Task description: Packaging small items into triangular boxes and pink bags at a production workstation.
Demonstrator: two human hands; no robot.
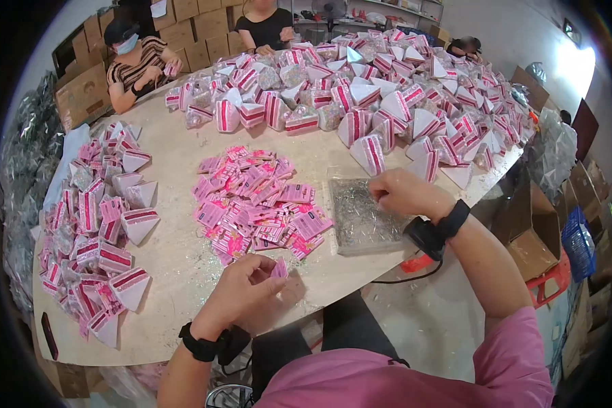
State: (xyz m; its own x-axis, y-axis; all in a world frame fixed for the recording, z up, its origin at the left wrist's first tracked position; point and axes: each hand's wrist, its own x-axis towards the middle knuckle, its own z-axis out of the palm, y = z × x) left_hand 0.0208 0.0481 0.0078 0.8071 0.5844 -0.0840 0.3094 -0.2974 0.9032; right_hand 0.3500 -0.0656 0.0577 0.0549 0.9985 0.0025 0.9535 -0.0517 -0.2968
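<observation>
My left hand (246,287) is at the table's near edge, thumb and fingers closed on a small pink card (279,268). Over the far right corner of a shallow clear tray (368,249) is my right hand (406,193), its fingertips pinched together. Whether anything sits in that pinch is too small to make out. Many thin, shiny, pin-like pieces (362,216) lie in the tray. Left of it, a heap of pink printed cards (253,194) is spread on the table, just beyond my left hand.
Cake-slice-shaped pieces with pink stripes (137,223) line the table's (173,272) left side. A larger pile of them (370,149) fills the far and right side. Two people (134,64) (265,30) sit across. Open cardboard boxes (530,234) and a blue basket (578,243) stand at right.
</observation>
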